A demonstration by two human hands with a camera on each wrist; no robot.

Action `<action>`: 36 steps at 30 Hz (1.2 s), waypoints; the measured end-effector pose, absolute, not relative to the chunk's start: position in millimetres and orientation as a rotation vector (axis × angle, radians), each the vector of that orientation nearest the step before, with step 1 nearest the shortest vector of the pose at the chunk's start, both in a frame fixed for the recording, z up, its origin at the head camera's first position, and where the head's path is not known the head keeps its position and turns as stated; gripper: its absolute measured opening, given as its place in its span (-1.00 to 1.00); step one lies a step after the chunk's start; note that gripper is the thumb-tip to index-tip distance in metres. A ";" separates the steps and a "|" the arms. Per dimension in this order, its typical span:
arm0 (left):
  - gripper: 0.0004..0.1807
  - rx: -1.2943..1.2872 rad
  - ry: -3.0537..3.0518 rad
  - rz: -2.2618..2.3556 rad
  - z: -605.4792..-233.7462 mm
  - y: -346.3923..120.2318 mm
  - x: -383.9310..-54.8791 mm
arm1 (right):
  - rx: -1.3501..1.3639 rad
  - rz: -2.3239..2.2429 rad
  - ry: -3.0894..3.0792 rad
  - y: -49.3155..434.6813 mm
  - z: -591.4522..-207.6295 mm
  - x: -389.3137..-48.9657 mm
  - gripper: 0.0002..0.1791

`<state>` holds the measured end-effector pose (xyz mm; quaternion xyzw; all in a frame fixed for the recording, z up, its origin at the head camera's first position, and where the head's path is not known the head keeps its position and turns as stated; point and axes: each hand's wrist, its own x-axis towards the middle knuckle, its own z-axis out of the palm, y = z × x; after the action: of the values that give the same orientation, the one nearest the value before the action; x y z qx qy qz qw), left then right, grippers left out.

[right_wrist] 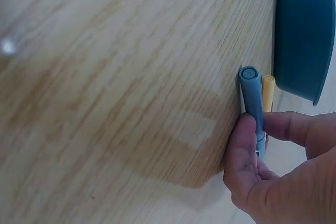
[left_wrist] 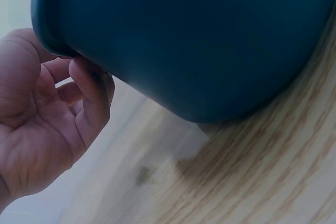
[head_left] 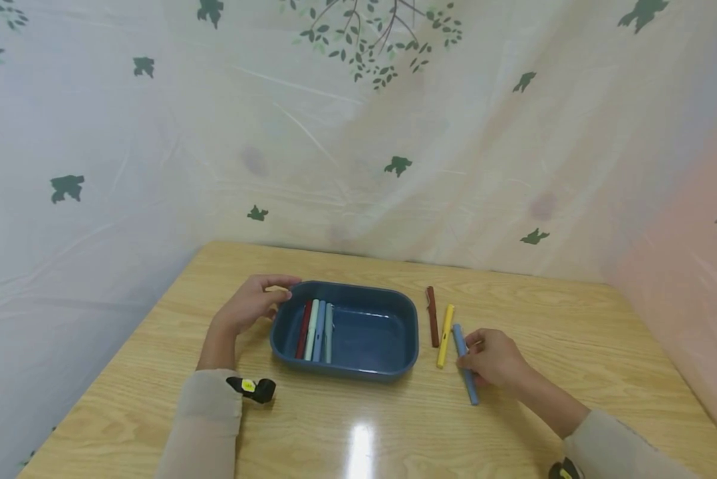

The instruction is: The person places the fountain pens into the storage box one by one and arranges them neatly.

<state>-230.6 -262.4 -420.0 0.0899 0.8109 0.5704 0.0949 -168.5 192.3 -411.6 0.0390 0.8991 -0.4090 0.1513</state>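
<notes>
At the left end of a dark blue plastic tray [head_left: 344, 376], my left hand [head_left: 252, 303] holds the rim, its fingers curled at the edge. In the left wrist view that hand [left_wrist: 47, 103] is close under the lip of the tray [left_wrist: 199, 40]. Four pens lie side by side inside: a dark red pen [head_left: 303, 330], a pale green pen [head_left: 312, 330], a blue pen [head_left: 319, 331] and a grey-green pen [head_left: 328, 332]. Right of the tray, my right hand [head_left: 495, 359] pinches another blue pen [head_left: 471, 386] between thumb and fingers.
Between the tray and my right hand, a yellow pen [head_left: 445, 336] and a brownish-red pen [head_left: 433, 316] lie on the wooden table [head_left: 298, 426]. A pale curtain [head_left: 334, 133] with leaf and bird prints hangs behind the table and along its sides.
</notes>
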 end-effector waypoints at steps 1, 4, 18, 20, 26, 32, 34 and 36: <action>-0.57 0.267 2.406 1.690 -420.1 -262.4 -230.7 | 0.116 -1.171 2.585 192.8 -411.6 -168.9 -0.56; -0.58 0.259 2.412 1.687 -420.3 -262.1 -230.8 | 0.108 -1.176 2.586 194.9 -411.8 -169.4 -0.54; -0.57 0.267 2.403 1.693 -418.0 -261.6 -228.3 | 0.066 -1.318 2.530 195.6 -385.2 -179.2 -0.54; -0.57 0.264 2.400 1.694 -417.6 -261.6 -227.7 | 0.058 -1.340 2.529 193.8 -380.5 -182.2 -0.53; -0.57 0.263 2.418 1.677 -417.7 -261.4 -227.4 | 0.019 -1.394 2.527 184.4 -370.1 -191.3 -0.52; -0.59 0.247 2.439 1.662 -419.3 -260.8 -228.1 | 0.016 -1.421 2.520 170.0 -360.9 -197.6 -0.52; -0.59 0.242 2.438 1.663 -419.2 -260.6 -228.1 | 0.006 -1.440 2.508 164.9 -358.2 -198.4 -0.51; -0.59 0.248 2.434 1.665 -418.7 -260.5 -227.8 | -0.003 -1.463 2.497 160.0 -356.4 -199.1 -0.50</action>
<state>-227.8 -260.5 -418.7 0.0835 0.8190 0.5603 0.0910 -199.1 160.0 -356.4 -0.0011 0.8562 -0.5017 0.1232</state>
